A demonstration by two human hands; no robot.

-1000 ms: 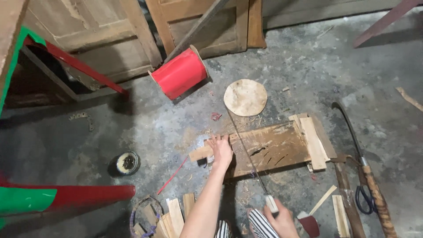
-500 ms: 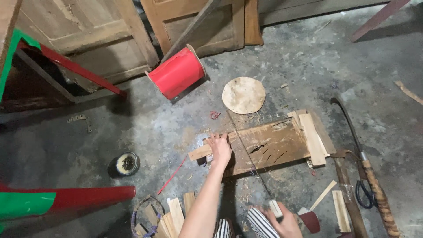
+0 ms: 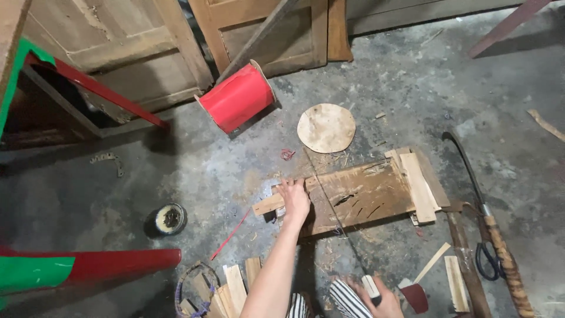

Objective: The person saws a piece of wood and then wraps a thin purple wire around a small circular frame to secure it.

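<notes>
My left hand (image 3: 294, 201) keeps pressing the thin wood strip (image 3: 276, 202) flat onto the board (image 3: 365, 194). My right hand (image 3: 376, 294), grip closed on the saw handle (image 3: 371, 287), has drawn back slightly, blade crossing beside my left fingers.

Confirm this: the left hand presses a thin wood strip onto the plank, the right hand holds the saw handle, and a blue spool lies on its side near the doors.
One detail is wrong: the spool is red, not blue, as the head view shows. The rest holds: the left hand presses the wood strip onto the plank, and the right hand holds the saw handle.
</notes>
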